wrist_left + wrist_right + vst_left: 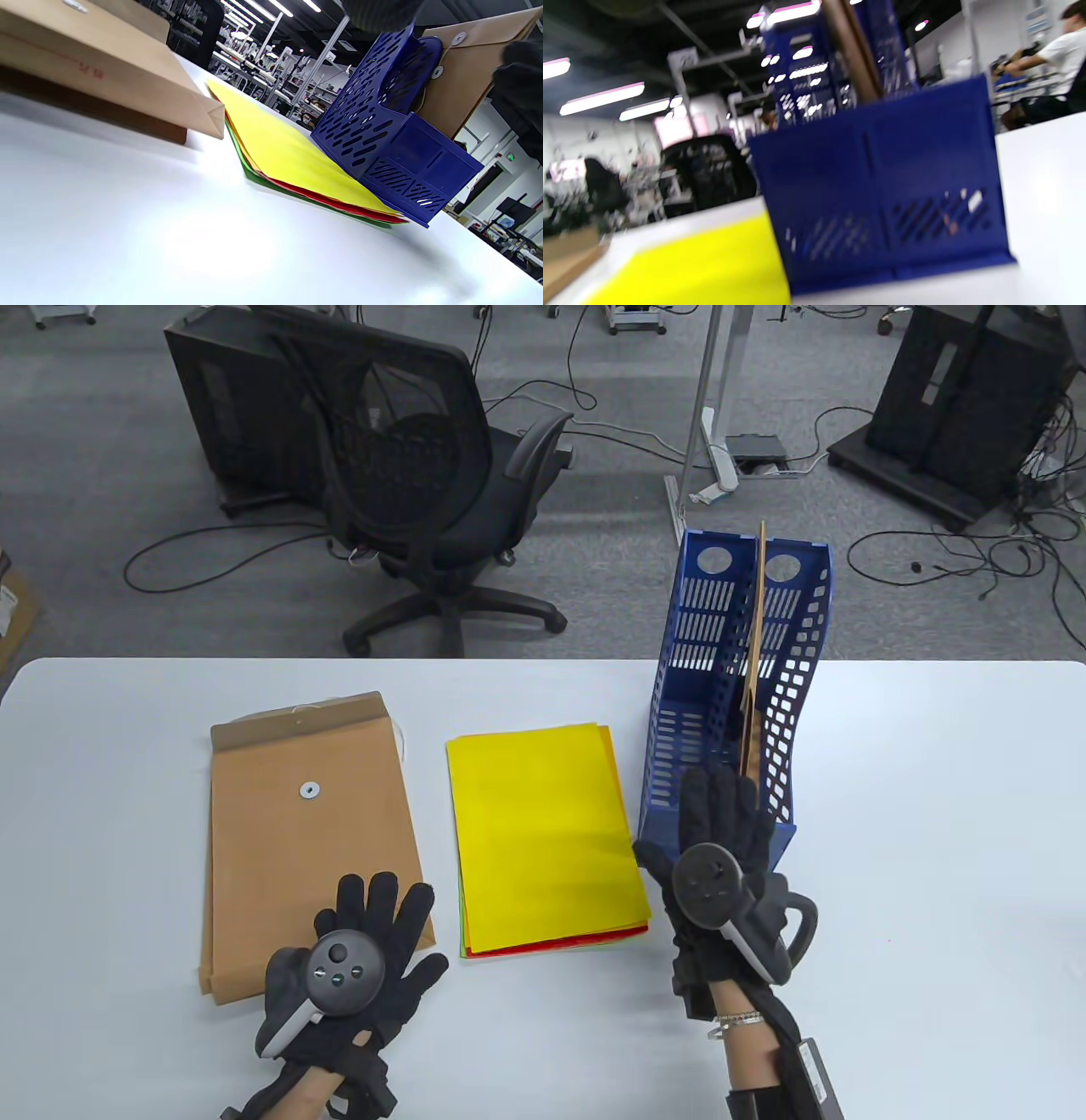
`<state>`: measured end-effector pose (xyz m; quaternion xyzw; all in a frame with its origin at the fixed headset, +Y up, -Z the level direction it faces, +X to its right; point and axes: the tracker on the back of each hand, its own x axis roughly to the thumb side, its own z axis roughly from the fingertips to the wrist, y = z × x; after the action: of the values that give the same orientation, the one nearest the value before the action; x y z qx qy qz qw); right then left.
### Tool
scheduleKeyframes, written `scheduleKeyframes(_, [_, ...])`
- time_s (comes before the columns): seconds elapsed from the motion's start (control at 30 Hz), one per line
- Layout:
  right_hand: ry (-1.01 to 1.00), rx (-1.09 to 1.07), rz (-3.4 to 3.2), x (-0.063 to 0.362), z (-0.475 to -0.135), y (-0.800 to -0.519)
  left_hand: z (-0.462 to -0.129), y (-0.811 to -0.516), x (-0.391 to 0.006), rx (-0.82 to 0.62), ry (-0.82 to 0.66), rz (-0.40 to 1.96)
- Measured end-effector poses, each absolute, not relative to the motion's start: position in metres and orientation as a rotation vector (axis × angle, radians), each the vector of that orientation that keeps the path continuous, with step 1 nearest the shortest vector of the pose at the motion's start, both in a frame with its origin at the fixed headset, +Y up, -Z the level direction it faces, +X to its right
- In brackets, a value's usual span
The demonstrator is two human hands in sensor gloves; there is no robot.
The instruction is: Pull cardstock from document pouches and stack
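A stack of coloured cardstock (543,831), yellow sheet on top, lies flat mid-table; it also shows in the left wrist view (288,148) and the right wrist view (704,267). To its left lie brown document pouches (305,831) in a flat pile (106,72). My left hand (399,916) rests spread on their near right corner. A blue file holder (704,645) stands right of the cardstock, with one brown pouch (753,645) upright in it (462,72). My right hand (721,814) reaches into the holder's near end, fingers extended at the pouch's near edge, thumb splayed left.
The white table (933,814) extends to the right of the holder. A black office chair (424,475) stands beyond the far edge, with cables and equipment stands on the floor behind.
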<state>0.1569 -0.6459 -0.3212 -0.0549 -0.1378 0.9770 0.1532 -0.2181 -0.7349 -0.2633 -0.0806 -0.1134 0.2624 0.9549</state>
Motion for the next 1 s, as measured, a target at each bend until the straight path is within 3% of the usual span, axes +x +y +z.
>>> scheduleKeyframes(0.13, [-0.570, -0.256, 2.664, 0.175, -0.340, -0.625, -0.265, -0.742, -0.220, -0.200, -0.230, 0.528])
scheduleKeyframes(0.27, [-0.508, -0.337, 2.581, 0.183, -0.366, -0.616, -0.267, -0.745, -0.220, -0.223, -0.239, 0.552])
scheduleKeyframes(0.5, [-0.313, -0.422, 2.530, 0.190, -0.401, -0.628, -0.264, -0.747, -0.218, -0.234, -0.258, 0.542])
scheduleKeyframes(0.77, [-0.255, -0.456, 2.434, 0.194, -0.407, -0.646, -0.263, -0.746, -0.218, -0.219, -0.266, 0.546])
scheduleKeyframes(1.0, [-0.665, -0.403, 2.336, 0.195, -0.383, -0.607, -0.262, -0.746, -0.218, -0.208, -0.278, 0.565])
